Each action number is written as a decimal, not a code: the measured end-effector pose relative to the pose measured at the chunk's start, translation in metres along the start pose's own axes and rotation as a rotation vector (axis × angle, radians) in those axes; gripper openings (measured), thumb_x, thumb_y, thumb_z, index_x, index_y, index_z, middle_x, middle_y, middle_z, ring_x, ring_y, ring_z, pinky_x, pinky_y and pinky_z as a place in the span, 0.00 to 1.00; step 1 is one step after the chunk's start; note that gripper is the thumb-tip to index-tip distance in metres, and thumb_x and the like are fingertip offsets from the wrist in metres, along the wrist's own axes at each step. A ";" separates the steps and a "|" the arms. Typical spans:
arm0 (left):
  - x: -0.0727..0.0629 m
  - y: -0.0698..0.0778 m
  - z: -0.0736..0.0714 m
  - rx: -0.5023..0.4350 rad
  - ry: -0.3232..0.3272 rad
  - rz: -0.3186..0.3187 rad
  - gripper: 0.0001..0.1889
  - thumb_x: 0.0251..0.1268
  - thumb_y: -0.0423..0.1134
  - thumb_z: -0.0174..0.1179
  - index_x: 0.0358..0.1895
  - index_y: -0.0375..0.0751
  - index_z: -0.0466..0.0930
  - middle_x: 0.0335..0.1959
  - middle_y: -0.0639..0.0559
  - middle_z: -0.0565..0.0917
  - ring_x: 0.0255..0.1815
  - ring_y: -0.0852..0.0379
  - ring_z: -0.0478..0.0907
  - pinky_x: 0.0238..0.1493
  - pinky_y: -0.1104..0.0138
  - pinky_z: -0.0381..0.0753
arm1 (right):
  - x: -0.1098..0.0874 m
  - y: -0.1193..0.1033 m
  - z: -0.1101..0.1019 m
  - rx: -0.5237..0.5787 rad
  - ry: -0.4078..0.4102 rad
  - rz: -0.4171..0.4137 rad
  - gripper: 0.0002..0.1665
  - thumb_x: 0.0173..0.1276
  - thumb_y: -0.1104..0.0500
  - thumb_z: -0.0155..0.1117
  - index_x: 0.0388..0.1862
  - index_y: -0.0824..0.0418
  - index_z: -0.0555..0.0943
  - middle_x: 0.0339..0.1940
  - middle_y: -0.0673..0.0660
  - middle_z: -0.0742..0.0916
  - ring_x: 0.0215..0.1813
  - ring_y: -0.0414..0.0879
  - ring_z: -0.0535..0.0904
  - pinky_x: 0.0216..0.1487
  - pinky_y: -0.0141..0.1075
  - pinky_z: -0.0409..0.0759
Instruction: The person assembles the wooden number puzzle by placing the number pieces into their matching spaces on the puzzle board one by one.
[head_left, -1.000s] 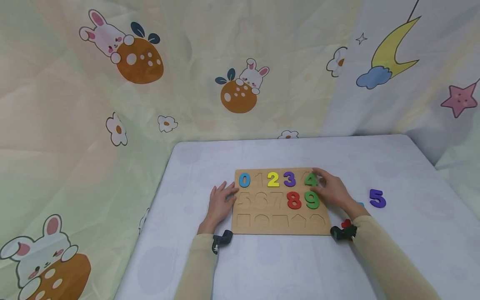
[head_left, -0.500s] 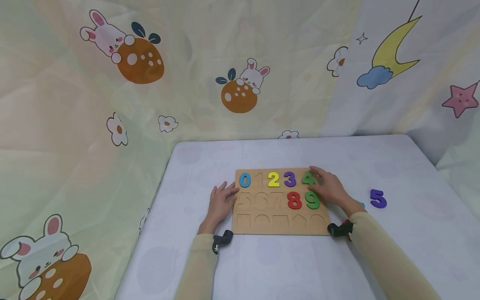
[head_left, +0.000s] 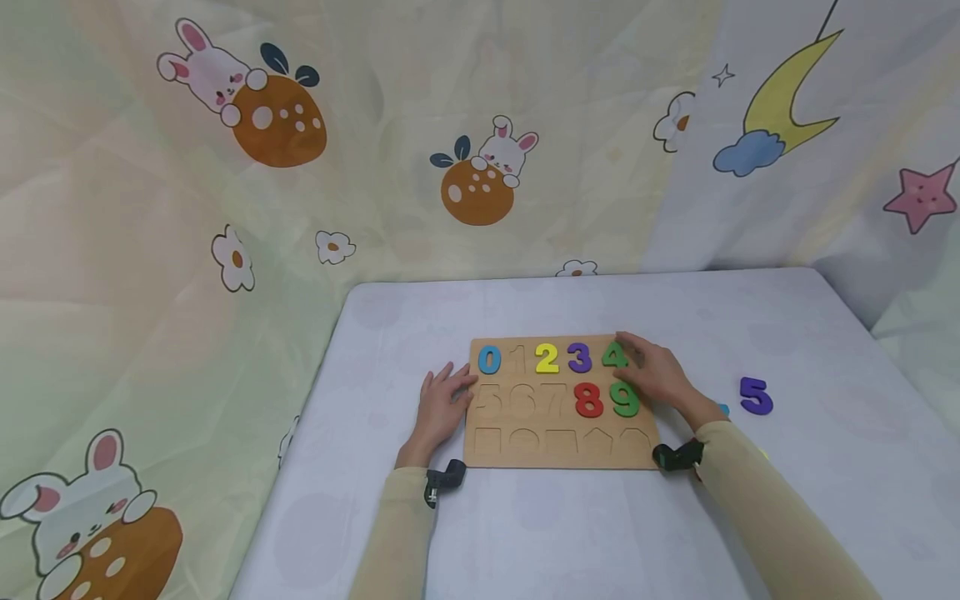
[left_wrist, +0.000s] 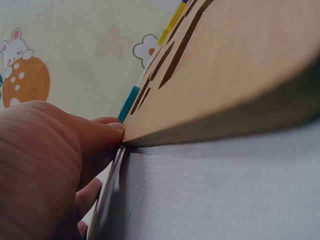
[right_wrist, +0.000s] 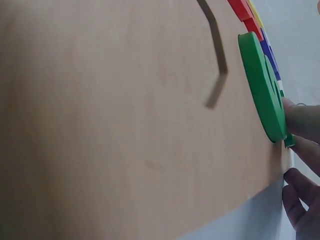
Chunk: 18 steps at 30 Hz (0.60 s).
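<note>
A wooden number board [head_left: 562, 461] lies on the table. My left hand [head_left: 437, 415] rests at its left edge with fingers fairly straight; in the left wrist view the thumb [left_wrist: 102, 135] touches the board's edge. My right hand [head_left: 662, 377] pinches a green number 4 [head_left: 612, 357] between thumb and forefinger at the top right slot. The 4 is mostly hidden behind the green number 9 [right_wrist: 260, 85] in the right wrist view. A blue 0 [head_left: 482, 360], yellow 2 [head_left: 547, 364], purple 3 [head_left: 581, 359] and red 8 [head_left: 588, 401] also sit on the board.
Right of the board a purple number 5 [head_left: 756, 397] lies on the white table [head_left: 540, 542]. A blue piece [head_left: 723, 409] and a yellow bit [head_left: 763, 453] show partly past the right arm. A patterned cloth [head_left: 390, 167] hangs behind the table.
My right hand has shifted slightly left with the green 4, which now stands straighter over its slot. The red piece by the right wrist is now hidden. The left hand stays put.
</note>
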<state>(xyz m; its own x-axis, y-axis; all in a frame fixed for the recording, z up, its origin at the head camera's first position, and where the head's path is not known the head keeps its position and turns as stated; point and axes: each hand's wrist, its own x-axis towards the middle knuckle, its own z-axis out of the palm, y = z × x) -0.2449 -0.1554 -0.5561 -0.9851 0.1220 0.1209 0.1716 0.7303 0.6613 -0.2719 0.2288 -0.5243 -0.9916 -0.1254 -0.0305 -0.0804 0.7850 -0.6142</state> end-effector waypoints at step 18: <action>-0.001 0.003 0.001 0.015 -0.012 -0.024 0.15 0.68 0.39 0.60 0.57 0.51 0.82 0.69 0.58 0.72 0.77 0.52 0.55 0.79 0.54 0.35 | -0.013 0.005 -0.004 0.099 0.034 0.050 0.44 0.67 0.46 0.65 0.76 0.60 0.61 0.73 0.69 0.68 0.73 0.67 0.61 0.71 0.59 0.63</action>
<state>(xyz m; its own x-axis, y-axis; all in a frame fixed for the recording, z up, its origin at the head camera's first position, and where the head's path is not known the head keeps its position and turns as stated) -0.2433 -0.1527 -0.5552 -0.9891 0.1123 0.0956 0.1474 0.7430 0.6529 -0.2602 0.2370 -0.5240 -0.9971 -0.0661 -0.0373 -0.0224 0.7261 -0.6872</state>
